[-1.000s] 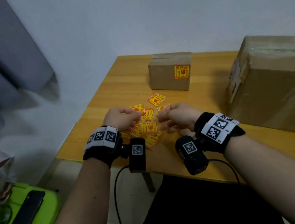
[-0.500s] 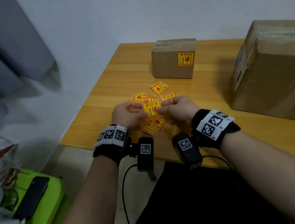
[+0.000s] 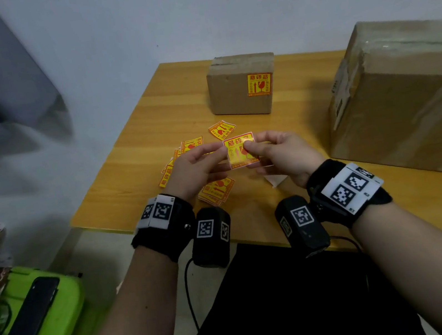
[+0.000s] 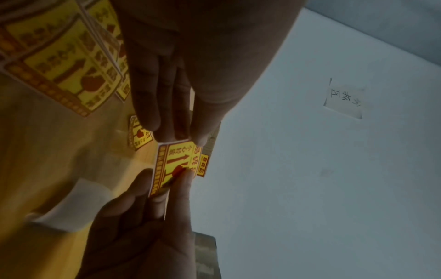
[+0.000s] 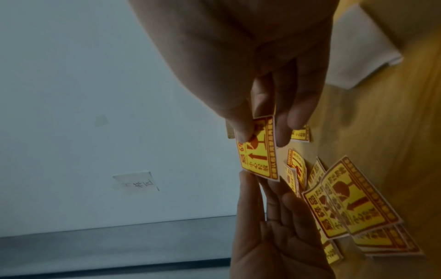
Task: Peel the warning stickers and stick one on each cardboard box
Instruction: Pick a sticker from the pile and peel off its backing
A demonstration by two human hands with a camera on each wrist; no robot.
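The left hand (image 3: 199, 168) pinches the left edge of a yellow and red warning sticker (image 3: 241, 150), thumb in front and fingers (image 4: 164, 113) close together behind it. The right hand (image 3: 282, 154) pinches the sticker's right side, its thumb lying across the printed face near the broken-glass mark and its fingers curled behind (whether the backing has begun to part from the sticker cannot be told). The sticker is held upright between the two hands, above the table (image 3: 150, 138), its print facing the person.

Below and to the left of the hands, loose stickers (image 3: 216, 191) lie scattered on the tabletop, some overlapping, one lying alone (image 3: 222, 129) a little farther off toward the boxes. A white piece of paper (image 3: 276, 180) lies flat on the table under the right wrist.

Farther back stands the small cardboard box (image 3: 230, 89), with a warning sticker (image 3: 259, 84) already on the right part of its near face. The large cardboard box (image 3: 408, 104) stands at the right of the table, well apart from the small one; the sides that show bear no yellow sticker.

Off the table's left edge, a black phone (image 3: 32, 311) lies on a green stool (image 3: 62, 325). A handwritten note (image 4: 344, 99) is stuck on the wall behind.
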